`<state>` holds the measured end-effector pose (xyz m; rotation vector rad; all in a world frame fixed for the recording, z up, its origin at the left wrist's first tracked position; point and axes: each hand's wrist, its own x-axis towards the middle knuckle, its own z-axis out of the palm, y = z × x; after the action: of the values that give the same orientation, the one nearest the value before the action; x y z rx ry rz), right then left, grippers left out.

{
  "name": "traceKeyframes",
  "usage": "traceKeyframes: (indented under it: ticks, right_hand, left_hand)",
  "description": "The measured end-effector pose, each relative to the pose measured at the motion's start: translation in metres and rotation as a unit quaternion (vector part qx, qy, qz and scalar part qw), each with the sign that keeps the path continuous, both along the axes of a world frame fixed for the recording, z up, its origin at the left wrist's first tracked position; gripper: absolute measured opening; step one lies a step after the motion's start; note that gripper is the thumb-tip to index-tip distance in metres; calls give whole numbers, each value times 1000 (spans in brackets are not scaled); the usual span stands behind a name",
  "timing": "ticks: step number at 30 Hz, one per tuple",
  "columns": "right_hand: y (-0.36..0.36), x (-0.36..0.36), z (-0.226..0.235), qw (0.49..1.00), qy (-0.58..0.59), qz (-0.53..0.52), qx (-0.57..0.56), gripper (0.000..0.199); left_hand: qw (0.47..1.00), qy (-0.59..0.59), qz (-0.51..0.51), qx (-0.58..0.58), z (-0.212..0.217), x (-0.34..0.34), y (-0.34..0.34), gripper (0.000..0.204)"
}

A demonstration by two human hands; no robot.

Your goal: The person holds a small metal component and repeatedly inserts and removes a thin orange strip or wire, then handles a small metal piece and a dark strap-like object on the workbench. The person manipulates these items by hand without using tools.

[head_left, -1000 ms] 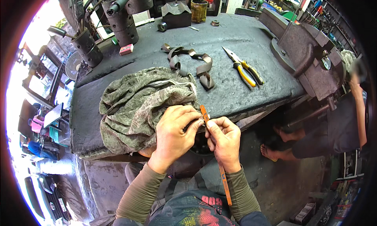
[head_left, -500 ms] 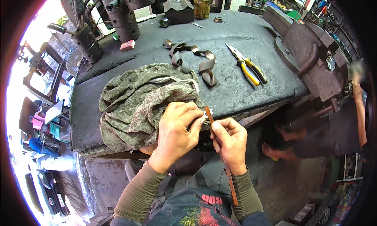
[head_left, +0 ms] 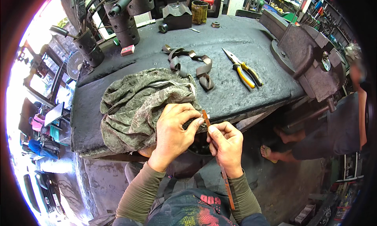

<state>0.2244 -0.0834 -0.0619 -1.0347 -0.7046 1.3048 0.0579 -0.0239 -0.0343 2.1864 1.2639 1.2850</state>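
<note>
A long, narrow orange-brown strip [head_left: 226, 186], shaped like a hacksaw blade, runs through the closed fingers of my right hand [head_left: 227, 143] and back along my forearm. Its upper end lies against a small pale piece [head_left: 208, 116], mostly hidden, at the fingertips of my left hand [head_left: 176, 125]. That hand's thumb and forefinger are pinched together. Under and beside it, a crumpled patterned green-grey cloth [head_left: 133, 104] covers the bench's near edge. Farther off lie a curled dark metal strip [head_left: 204, 68] and long-nose pliers [head_left: 244, 70] with yellow-black handles.
The dark workbench [head_left: 157, 41] carries a large vise [head_left: 306, 53] at the right. Toward the back stand a V-block [head_left: 176, 17], a yellowish jar [head_left: 200, 12], a small matchbox [head_left: 127, 50] and perforated metal cylinders [head_left: 125, 29]. Another person's leg and foot [head_left: 269, 153] show at right.
Both hands have shifted slightly left and down with the strip, keeping their grip. The whole view has moved a little. At right, the other person's legs and arm have changed position.
</note>
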Motion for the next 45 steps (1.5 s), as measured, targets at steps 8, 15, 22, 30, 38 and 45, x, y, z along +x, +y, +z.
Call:
traceKeyframes:
  ticks: [8,15,22,30,38,45]
  right_hand:
    - [9,2,3,999,-42,6,-12,12]
    - [8,-1,1,999,-36,-4,0,12]
    - [7,-1,2,998,-60,-3,-29,11]
    - [4,3,12,992,-102,14,-67,11]
    - [9,-3,11,939,-326,-53,99,16]
    - [7,-2,15,922,-365,-48,118,11]
  left_hand:
    - [1000,-6,-7,-18,3,-3,0,14]
    - [1000,-13,3,7,2,1,-1,16]
    - [1000,3,9,26,-2,3,-1,16]
    - [1000,1,12,2,0,6,-1,13]
    - [1000,12,19,-1,3,6,1,14]
    - [999,4,26,-25,5,8,-1,15]
